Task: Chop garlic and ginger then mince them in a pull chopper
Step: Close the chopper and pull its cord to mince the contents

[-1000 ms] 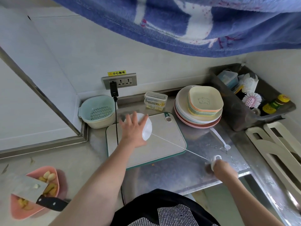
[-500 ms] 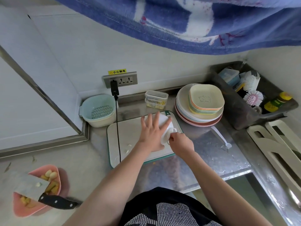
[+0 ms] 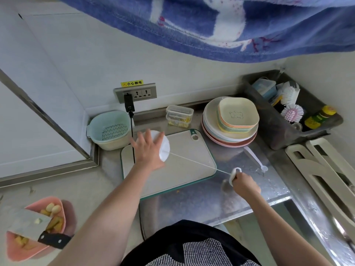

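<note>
Left hand (image 3: 148, 150) spread flat on pull chopper (image 3: 163, 146) — right hand (image 3: 244, 184) gripping its cord handle (image 3: 234, 174).

Left hand (image 3: 148, 148) hides most of the pull chopper (image 3: 163, 148)

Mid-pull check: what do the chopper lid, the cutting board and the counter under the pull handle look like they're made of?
Chopper lid: smooth white plastic, probably, matte. Cutting board: pale matte plastic by its look, with a green edge and a moulded hanging hole. Counter: stainless steel, brushed, mirroring the light.
</note>
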Demonstrator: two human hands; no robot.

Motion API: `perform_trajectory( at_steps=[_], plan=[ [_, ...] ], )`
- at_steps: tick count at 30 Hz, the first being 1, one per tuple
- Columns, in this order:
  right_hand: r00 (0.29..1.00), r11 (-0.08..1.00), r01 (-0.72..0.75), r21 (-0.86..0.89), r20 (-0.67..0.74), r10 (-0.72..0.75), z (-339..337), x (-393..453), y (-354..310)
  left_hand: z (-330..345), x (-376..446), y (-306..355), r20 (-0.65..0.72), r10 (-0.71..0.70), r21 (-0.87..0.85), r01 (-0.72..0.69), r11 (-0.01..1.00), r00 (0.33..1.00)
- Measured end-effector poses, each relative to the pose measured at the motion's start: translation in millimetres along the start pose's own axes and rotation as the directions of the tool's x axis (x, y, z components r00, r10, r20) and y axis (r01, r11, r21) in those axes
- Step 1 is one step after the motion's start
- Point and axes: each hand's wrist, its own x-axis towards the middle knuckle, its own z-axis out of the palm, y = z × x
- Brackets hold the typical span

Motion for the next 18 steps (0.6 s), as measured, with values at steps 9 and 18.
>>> perform_trajectory(
  at_steps=[9, 18],
  plan=[
    [0.94, 0.926, 0.342, 0.16, -0.052, -0.338, -7.6, -18.2, -106.6, -4.6, -15.9, 54.2, -0.01, 0.313, 0.037, -0.312, 0.949, 0.95],
    [0.94, 0.905, 0.155, 0.395, 0.223, -0.258, -1.6, -26.6, -108.0, 0.2, -20.0, 56.3, -0.033, 0.311, 0.025, -0.31, 0.95, 0.95]
  ],
)
